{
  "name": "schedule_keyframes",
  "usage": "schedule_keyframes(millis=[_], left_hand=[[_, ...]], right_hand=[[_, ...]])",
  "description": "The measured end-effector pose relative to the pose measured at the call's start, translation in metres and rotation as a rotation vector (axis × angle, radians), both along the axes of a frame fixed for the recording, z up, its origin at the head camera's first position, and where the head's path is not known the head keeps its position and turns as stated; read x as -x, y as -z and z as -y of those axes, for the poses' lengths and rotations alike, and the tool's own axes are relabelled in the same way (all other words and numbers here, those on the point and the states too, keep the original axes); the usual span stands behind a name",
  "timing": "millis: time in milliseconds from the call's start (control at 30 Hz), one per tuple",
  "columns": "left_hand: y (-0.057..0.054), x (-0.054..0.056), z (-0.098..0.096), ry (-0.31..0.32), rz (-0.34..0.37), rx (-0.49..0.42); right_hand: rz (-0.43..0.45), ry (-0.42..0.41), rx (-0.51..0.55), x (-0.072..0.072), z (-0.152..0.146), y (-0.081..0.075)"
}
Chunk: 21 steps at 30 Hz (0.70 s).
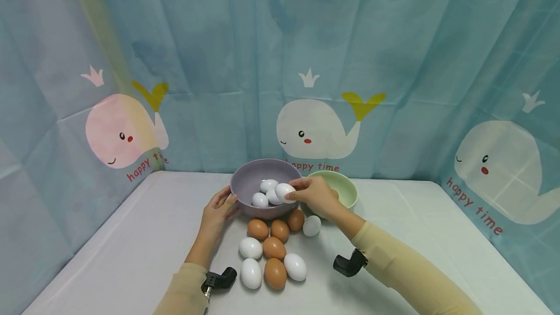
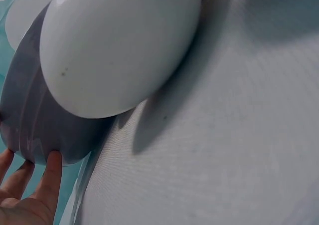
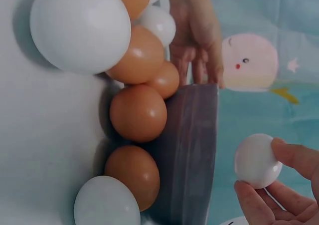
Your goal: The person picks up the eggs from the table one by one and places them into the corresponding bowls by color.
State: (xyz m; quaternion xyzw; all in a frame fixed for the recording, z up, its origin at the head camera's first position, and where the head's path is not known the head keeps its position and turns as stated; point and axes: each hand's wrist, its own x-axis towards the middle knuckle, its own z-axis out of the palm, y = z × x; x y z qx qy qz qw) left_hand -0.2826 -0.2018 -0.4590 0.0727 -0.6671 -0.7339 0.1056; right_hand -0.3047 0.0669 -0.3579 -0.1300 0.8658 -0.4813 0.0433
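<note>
My right hand (image 1: 318, 195) pinches a white egg (image 1: 285, 192) between thumb and fingers, over the right side of the purple bowl (image 1: 245, 179). Several white eggs lie inside that bowl. In the right wrist view the pinched egg (image 3: 257, 161) is held up beyond the bowl's rim. My left hand (image 1: 214, 218) rests against the bowl's left side, its fairly straight fingers (image 2: 52, 177) touching the outer wall in the left wrist view. Brown eggs (image 1: 274, 248) and white eggs (image 1: 251, 273) lie grouped on the table in front of the bowl.
A green bowl (image 1: 350, 191) stands right of the purple one, partly hidden behind my right hand, with something brown in it. A lone white egg (image 1: 312, 226) lies in front of it. A whale-print curtain (image 1: 245, 125) hangs behind the white table (image 1: 153, 247).
</note>
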Motion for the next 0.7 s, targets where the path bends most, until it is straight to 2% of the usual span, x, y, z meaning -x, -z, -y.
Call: schedule_keyframes(millis=[167,233,700], left_hand=[[0.000,-0.001,0.000,0.000,-0.001,0.004],[0.000,-0.001,0.000,0.001,0.000,0.006],[0.000,0.000,0.000,0.000,-0.002,0.010]], right_hand=[[0.014,-0.041,0.103,0.011,0.006,0.005],[0.015,-0.036,0.114,0.014,0.009,0.006],[-0.017,0.025,0.046,0.039,0.023,0.011]])
